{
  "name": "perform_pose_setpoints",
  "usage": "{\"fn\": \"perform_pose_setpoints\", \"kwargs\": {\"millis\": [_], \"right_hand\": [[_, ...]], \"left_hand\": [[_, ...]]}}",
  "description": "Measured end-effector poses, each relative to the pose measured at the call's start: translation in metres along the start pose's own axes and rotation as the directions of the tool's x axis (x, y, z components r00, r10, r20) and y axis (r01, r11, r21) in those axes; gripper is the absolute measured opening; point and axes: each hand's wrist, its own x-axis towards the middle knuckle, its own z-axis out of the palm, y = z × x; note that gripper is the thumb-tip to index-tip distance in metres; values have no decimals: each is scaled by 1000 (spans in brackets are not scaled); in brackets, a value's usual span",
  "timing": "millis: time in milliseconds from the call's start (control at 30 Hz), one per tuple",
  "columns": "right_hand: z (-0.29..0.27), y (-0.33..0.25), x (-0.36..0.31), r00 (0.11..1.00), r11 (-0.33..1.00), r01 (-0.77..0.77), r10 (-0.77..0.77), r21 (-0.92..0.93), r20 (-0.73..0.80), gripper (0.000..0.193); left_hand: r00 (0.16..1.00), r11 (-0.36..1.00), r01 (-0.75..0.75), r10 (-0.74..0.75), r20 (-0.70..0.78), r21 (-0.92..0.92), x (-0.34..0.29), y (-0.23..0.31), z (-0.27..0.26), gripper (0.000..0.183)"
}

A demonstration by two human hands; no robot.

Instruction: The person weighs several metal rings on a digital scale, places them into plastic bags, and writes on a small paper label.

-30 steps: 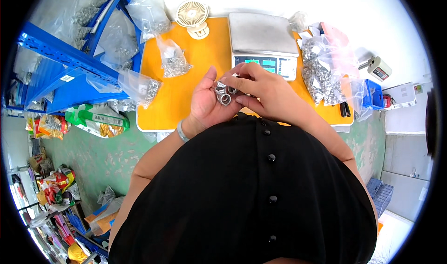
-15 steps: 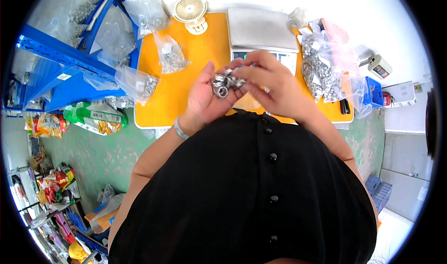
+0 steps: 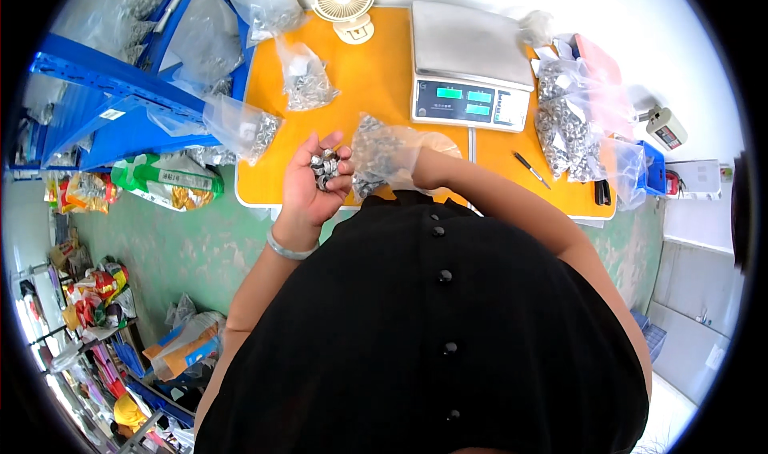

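Note:
Cupped palm up, my left hand (image 3: pixel 308 192) holds a small heap of shiny metal ring-like parts (image 3: pixel 324 166), its fingers curled around them. To its right, at the table's front edge, a clear plastic bag (image 3: pixel 380 154) of similar grey metal parts lies close to my body. My right hand (image 3: pixel 432 171) is at the open side of this bag, and its fingers are hidden by the plastic and the hand itself. Whether they grip the bag or parts inside it does not show.
A counting scale (image 3: pixel 472 38) with lit green displays stands at the back of the yellow table (image 3: pixel 376 70). Bags of metal parts (image 3: pixel 560 126) lie at the right, near a pen (image 3: pixel 532 170). A small fan (image 3: pixel 344 6) stands behind, and blue shelving (image 3: pixel 120 86) at left.
My hands have parted: the left moved left with the metal parts, the right withdrew from them to the plastic bag. The view has shifted slightly, showing the scale's displays and the pen.

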Motion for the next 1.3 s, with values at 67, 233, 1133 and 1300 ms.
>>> {"fn": "perform_pose_setpoints", "kwargs": {"millis": [67, 233, 1133, 1300], "right_hand": [[16, 10, 20, 998, 995, -33, 37, -93, 47, 24], [40, 38, 44, 904, 836, -48, 269, -547, 333, 31], [-71, -21, -62, 808, 988, 120, -157, -103, -568, 20], [-81, 7, -78, 653, 992, 49, -120, -117, -748, 27]], "left_hand": [[1000, 1000, 6, -6, -3, 1, -3, -1, -4, 26], [992, 999, -14, 20, -121, 49, -12, -2, -13, 21], [922, 915, 272, -336, 194, 297, 64, -54, 77, 32], [880, 855, 218, -381, 285, 470, 116, -72, 96, 24]]}}
